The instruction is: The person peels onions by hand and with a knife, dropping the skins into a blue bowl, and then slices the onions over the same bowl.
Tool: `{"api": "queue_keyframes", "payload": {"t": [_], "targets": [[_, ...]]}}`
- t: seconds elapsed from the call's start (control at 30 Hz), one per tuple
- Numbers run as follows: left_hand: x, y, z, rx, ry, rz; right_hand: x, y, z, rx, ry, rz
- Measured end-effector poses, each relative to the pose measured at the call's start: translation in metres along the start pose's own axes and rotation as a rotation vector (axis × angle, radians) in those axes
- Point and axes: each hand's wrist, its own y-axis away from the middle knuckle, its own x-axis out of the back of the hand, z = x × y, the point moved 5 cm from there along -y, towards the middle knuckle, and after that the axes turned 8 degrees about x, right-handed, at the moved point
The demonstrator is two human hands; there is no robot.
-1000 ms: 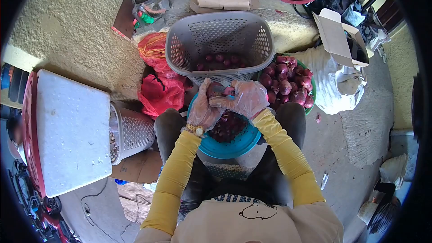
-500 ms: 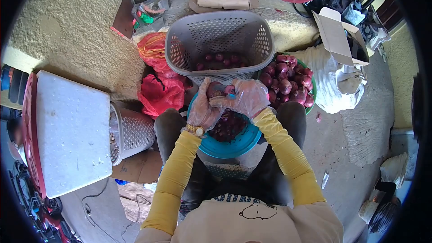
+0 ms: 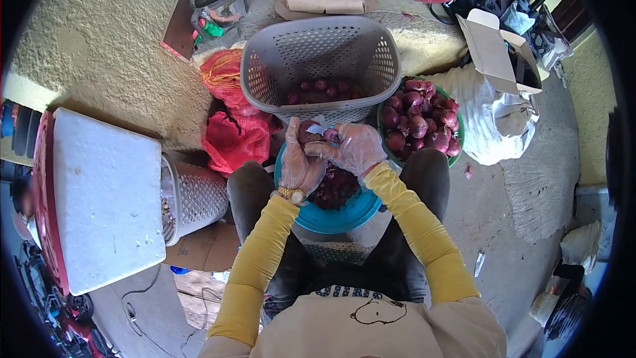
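Note:
Both hands wear clear plastic gloves and meet above a blue basin [image 3: 318,224] that holds dark red onion skins [image 3: 336,189]. My left hand [image 3: 301,162] is wrapped round a red onion [image 3: 308,132]. Against that onion, the fingers of my right hand [image 3: 358,149] are closed on a small tool, partly hidden, with a light blade-like part showing. A grey perforated basket [image 3: 321,107] with several red onions [image 3: 331,87] at its bottom stands just beyond the hands. To the right, a green basin [image 3: 463,139] is heaped with red onions [image 3: 417,126].
Red mesh sacks [image 3: 235,136] lie left of the basket. Further left are a white foam lid [image 3: 106,199] and another perforated basket [image 3: 199,195]. A white sack [image 3: 487,119] and an open carton [image 3: 487,53] stand at the right. My knees flank the blue basin.
My right hand has shifted slightly left and turned at the onion, and the light part of the tool now shows. My left hand still holds the onion.

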Motion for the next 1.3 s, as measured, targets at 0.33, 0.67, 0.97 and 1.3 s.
{"api": "queue_keyframes", "payload": {"t": [0.33,0.67,0.97,1.3], "targets": [[-0.030,0.011,0.004,0.095,-0.235,-0.012,0.023,-0.005,0.009,0.100,-0.169,-0.039],[0.017,0.004,0.007,0.040,-0.169,0.198,0.011,0.000,-0.005,0.233,0.078,-0.014],[0.027,0.005,0.010,-0.344,-0.059,0.274,-0.016,0.002,-0.009,0.046,-0.375,-0.129],[0.002,0.009,0.010,0.012,-0.269,0.254,0.015,0.000,-0.007,0.258,-0.029,-0.091]]}}
